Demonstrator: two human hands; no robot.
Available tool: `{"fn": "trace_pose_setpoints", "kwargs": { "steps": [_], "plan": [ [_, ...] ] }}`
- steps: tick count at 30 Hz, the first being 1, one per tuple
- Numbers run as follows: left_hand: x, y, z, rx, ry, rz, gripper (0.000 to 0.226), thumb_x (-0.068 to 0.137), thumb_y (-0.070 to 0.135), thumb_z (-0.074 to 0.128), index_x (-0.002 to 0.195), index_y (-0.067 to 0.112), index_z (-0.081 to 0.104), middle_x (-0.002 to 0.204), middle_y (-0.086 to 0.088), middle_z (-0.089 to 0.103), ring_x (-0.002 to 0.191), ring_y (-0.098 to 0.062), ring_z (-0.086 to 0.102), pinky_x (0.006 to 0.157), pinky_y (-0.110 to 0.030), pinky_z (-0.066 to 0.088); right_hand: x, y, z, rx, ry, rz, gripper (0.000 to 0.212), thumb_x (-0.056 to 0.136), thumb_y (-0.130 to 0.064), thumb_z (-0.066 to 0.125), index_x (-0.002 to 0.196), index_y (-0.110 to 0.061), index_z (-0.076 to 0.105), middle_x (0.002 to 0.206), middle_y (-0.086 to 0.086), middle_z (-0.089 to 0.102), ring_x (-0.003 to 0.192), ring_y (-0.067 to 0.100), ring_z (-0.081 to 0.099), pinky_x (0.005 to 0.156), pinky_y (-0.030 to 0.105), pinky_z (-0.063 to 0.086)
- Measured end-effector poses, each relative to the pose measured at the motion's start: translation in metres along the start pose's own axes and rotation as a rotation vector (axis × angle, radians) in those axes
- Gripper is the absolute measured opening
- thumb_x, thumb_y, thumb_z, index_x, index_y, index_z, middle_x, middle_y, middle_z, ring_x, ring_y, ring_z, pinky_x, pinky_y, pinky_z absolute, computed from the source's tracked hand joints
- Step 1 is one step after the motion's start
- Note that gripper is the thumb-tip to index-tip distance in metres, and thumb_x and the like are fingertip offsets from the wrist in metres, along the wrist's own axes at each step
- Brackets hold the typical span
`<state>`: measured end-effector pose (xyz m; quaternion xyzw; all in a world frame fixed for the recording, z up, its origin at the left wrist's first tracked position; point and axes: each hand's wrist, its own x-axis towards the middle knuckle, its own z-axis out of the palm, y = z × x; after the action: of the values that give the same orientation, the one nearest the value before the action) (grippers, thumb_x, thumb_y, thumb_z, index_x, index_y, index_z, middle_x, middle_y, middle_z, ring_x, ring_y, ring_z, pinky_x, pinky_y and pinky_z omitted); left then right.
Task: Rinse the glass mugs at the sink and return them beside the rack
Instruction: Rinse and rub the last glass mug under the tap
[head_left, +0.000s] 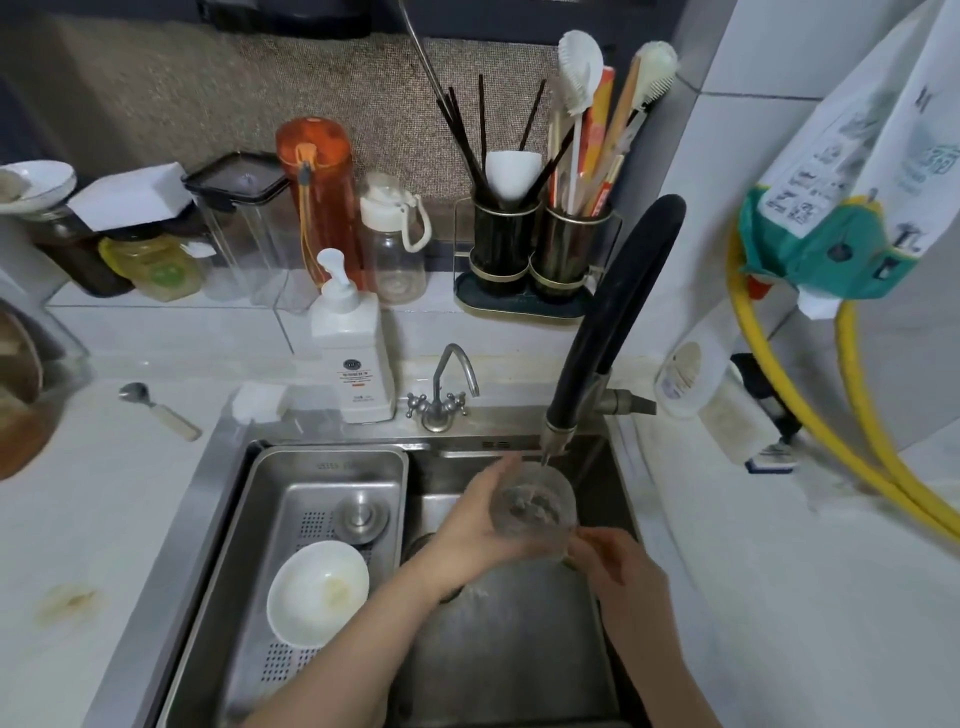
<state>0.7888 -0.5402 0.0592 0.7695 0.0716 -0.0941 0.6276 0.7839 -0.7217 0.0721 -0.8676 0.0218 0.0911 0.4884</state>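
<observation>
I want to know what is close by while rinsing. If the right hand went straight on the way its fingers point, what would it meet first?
The right hand points up and left at the glass mug, which the left hand holds under the tap. It would meet the mug's base first; its fingertips look to be at it already, though blur hides the contact.

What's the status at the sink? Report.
Left hand grips glass mug under the running black faucet. Right hand fingers at its base. Nothing in the way.

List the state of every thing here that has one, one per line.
glass mug: upright under the stream, water inside
black faucet: running
small tap: no flow visible
left hand: grips the mug's side
right hand: holds the mug's lower edge
white bowl: stained, in the strainer tray
orange bottle: capped
</observation>
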Motion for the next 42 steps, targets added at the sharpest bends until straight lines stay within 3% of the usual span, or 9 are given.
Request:
{"fn": "trace_pose_setpoints", "kwargs": {
  "steps": [3, 9, 15, 21, 28, 31, 34, 37, 42],
  "plan": [
    [0.001, -0.003, -0.014, -0.065, 0.062, -0.055, 0.08, 0.068, 0.017, 0.084, 0.135, 0.026, 0.043, 0.128, 0.01, 0.054, 0.105, 0.012, 0.053, 0.083, -0.005, 0.043, 0.006, -0.012, 0.01, 0.0, -0.031, -0.067, 0.005, 0.09, -0.019, 0.062, 0.093, -0.023, 0.06, 0.08, -0.013, 0.064, 0.072, -0.014, 0.059, 0.062, 0.0, 0.041],
    [0.019, 0.014, 0.002, -0.206, 0.138, -0.147, 0.08, 0.075, 0.048, 0.072, 0.143, 0.026, 0.036, 0.145, 0.001, 0.041, 0.13, -0.013, 0.041, 0.101, -0.025, 0.035, 0.033, -0.02, 0.005, 0.068, 0.052, -0.063, 0.016, 0.096, -0.018, 0.053, 0.108, -0.022, 0.062, 0.087, -0.014, 0.064, 0.075, -0.008, 0.062, 0.064, -0.001, 0.044],
    [-0.007, -0.004, -0.01, -0.064, 0.166, -0.036, 0.084, 0.066, 0.055, 0.076, 0.139, 0.049, 0.034, 0.14, 0.012, 0.039, 0.133, -0.001, 0.034, 0.115, -0.03, 0.027, 0.06, -0.007, 0.02, 0.313, -0.074, 0.249, 0.019, 0.094, -0.013, 0.056, 0.109, -0.009, 0.067, 0.093, 0.01, 0.071, 0.077, 0.021, 0.069, 0.071, 0.035, 0.059],
    [-0.006, -0.007, -0.016, -0.006, 0.376, -0.059, 0.078, 0.051, 0.069, 0.075, 0.122, 0.06, 0.044, 0.131, 0.006, 0.049, 0.124, -0.004, 0.047, 0.109, -0.029, 0.037, 0.063, -0.024, 0.049, 0.548, -0.18, 0.352, 0.016, 0.092, -0.015, 0.06, 0.108, -0.015, 0.062, 0.098, 0.008, 0.068, 0.08, 0.018, 0.066, 0.07, 0.03, 0.056],
    [-0.011, -0.003, -0.022, -0.258, 0.478, -0.215, 0.071, 0.073, 0.037, 0.078, 0.135, 0.024, 0.047, 0.13, 0.012, 0.049, 0.118, -0.004, 0.046, 0.1, -0.023, 0.037, 0.072, -0.039, 0.067, 0.578, -0.222, 0.43, 0.012, 0.095, -0.021, 0.054, 0.097, -0.014, 0.063, 0.089, 0.004, 0.063, 0.081, 0.017, 0.061, 0.061, 0.027, 0.049],
    [-0.009, -0.003, -0.019, -0.354, 0.476, -0.322, 0.075, 0.069, 0.052, 0.076, 0.134, 0.029, 0.046, 0.13, 0.009, 0.048, 0.12, -0.011, 0.049, 0.106, -0.032, 0.04, 0.07, -0.047, 0.062, 0.566, -0.234, 0.441, 0.017, 0.095, -0.024, 0.054, 0.084, -0.017, 0.064, 0.079, 0.002, 0.062, 0.072, 0.014, 0.059, 0.074, 0.035, 0.051],
    [-0.003, 0.003, -0.01, -0.4, 0.395, -0.407, 0.092, 0.05, 0.073, 0.073, 0.13, 0.034, 0.048, 0.133, 0.005, 0.053, 0.115, -0.018, 0.057, 0.084, -0.041, 0.057, 0.07, -0.04, 0.053, 0.557, -0.22, 0.396, 0.025, 0.097, -0.028, 0.05, 0.097, -0.01, 0.066, 0.08, 0.003, 0.065, 0.074, 0.016, 0.06, 0.073, 0.033, 0.049],
    [0.007, 0.012, 0.002, -0.259, 0.345, -0.448, 0.088, 0.056, 0.078, 0.063, 0.126, 0.029, 0.049, 0.121, 0.002, 0.058, 0.102, -0.02, 0.062, 0.071, -0.041, 0.06, 0.069, -0.03, 0.037, 0.507, -0.173, 0.399, 0.034, 0.095, -0.04, 0.051, 0.097, -0.011, 0.068, 0.087, 0.01, 0.068, 0.078, 0.023, 0.062, 0.072, 0.034, 0.05],
    [0.018, 0.028, 0.022, 0.433, 0.256, -0.404, 0.079, 0.077, 0.081, 0.033, 0.126, 0.02, 0.049, 0.121, -0.008, 0.062, 0.111, -0.028, 0.06, 0.087, -0.034, 0.048, 0.059, -0.008, 0.012, 0.487, -0.131, 0.435, 0.042, 0.093, -0.045, 0.052, 0.091, -0.006, 0.067, 0.077, 0.008, 0.067, 0.07, 0.022, 0.063, 0.062, 0.03, 0.052]
  ]
}}
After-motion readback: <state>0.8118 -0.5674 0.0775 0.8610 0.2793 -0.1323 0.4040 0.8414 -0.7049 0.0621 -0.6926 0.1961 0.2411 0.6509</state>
